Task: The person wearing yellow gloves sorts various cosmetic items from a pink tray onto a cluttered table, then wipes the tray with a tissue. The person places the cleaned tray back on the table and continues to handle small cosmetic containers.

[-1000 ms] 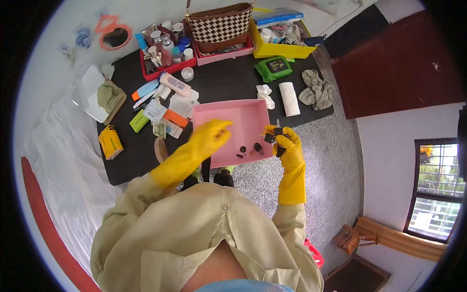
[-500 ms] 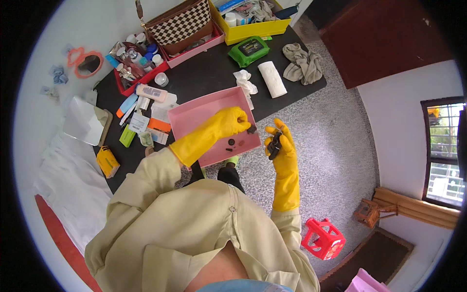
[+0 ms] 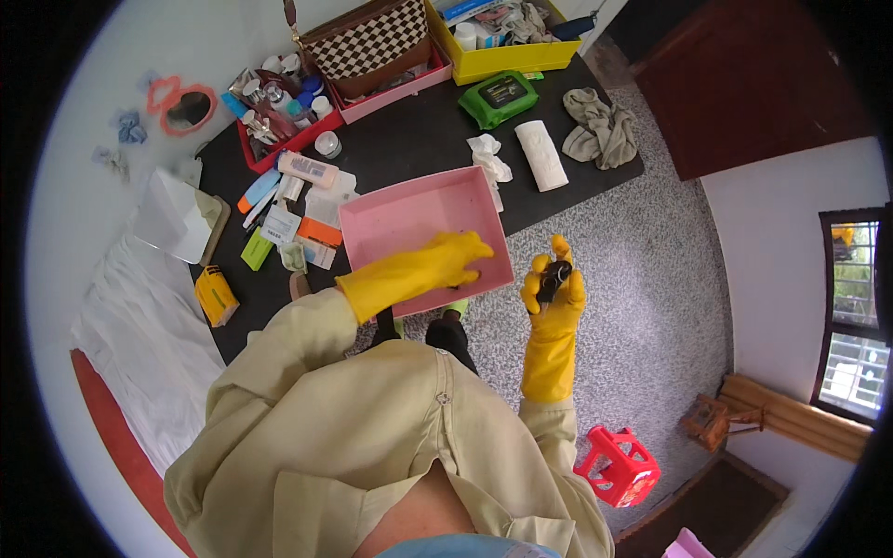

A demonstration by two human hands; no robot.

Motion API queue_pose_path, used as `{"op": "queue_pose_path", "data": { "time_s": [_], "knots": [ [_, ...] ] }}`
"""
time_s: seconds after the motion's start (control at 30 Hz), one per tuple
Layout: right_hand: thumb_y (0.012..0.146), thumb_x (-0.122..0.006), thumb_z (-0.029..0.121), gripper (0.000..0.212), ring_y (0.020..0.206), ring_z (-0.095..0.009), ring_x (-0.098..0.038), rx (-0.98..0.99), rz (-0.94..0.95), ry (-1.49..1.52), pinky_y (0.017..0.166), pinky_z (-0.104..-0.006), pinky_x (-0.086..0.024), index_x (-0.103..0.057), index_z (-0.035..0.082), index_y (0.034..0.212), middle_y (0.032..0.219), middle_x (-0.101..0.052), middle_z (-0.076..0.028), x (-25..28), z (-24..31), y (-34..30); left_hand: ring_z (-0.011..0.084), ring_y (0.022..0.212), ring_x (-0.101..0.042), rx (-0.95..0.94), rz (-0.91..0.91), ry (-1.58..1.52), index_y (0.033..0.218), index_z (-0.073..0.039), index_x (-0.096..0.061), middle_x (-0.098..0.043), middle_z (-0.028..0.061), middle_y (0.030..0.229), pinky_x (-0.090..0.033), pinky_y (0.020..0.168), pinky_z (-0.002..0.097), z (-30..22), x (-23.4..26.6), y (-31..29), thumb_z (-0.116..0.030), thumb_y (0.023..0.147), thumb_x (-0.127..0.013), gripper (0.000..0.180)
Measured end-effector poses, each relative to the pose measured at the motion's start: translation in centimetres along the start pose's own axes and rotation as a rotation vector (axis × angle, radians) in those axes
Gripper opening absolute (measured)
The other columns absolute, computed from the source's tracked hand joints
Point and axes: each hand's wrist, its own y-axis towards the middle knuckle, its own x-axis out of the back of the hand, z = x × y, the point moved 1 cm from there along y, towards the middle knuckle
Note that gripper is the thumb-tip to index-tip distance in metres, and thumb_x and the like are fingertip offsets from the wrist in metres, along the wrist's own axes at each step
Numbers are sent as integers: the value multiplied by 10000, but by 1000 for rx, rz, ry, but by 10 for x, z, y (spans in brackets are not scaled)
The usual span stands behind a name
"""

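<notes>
Both my hands wear yellow rubber gloves. My left hand (image 3: 456, 259) is down inside a shallow pink box (image 3: 381, 209), its fingers bent toward the bottom. Dark bits show at the edge of those fingers, and the fingertips are partly hidden, so what they grip cannot be made out. To the right of the box, above the floor, my right hand (image 3: 556, 284) is closed with its palm up around small black glossy pieces (image 3: 555, 279). Their exact kind does not show. The box sits at the near edge of a black table (image 3: 419, 149), partly overhanging it.
Behind the box are a crumpled tissue (image 3: 490, 158), a white paper roll (image 3: 541, 155), a green wipes pack (image 3: 498, 99) and a grey cloth (image 3: 600, 128). Tubes, cards and a red box (image 3: 295, 139) of bottles stand left. A red plastic stool (image 3: 621, 468) is on the floor.
My left hand has lowered a dark piece into the box and sunk deeper there. My right hand has turned, its fingers closing more around the black pieces. The whole view has shifted slightly.
</notes>
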Motion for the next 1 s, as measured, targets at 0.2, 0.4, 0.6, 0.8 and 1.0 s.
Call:
{"op": "queue_pose_path", "data": {
  "time_s": [0.2,0.4,0.6,0.8,1.0],
  "knots": [
    [906,-561,392,430,790,-238,-643,-23,-190,-196,514,-270,-496,-530,55,1171,1060,-613,-155,16,-2,-10,244,900,-621,294,79,-286,957,-73,-640,-631,89,964,-474,792,382,6,-19,14,-152,793,-662,183],
    [910,-553,425,461,723,-150,-619,-157,-352,-585,542,-242,-489,-540,51,1179,1019,-636,-96,-5,-12,-2,134,744,-607,98,-65,-621,930,-47,-643,-630,36,804,-479,666,280,-26,51,5,-158,799,-703,181],
    [919,-556,342,387,661,-160,-580,-124,-168,-331,480,-250,-454,-543,35,1155,961,-619,-106,-4,-18,9,99,792,-584,19,-327,-808,1017,-65,-641,-614,21,917,-459,695,226,-44,56,4,-216,826,-705,252],
    [925,-549,289,303,649,-169,-567,-74,-161,-124,444,-254,-437,-550,27,1077,954,-607,-130,2,-12,4,278,843,-638,76,182,44,1058,-87,-653,-641,110,1017,-501,749,361,42,-22,-3,-227,830,-611,270],
    [923,-548,285,331,717,-194,-607,-80,-192,-207,489,-257,-466,-545,22,1124,995,-613,-142,3,-12,6,278,876,-638,409,91,38,977,-92,-668,-651,100,971,-499,745,366,18,-22,2,-205,832,-588,200]
  ]
}}
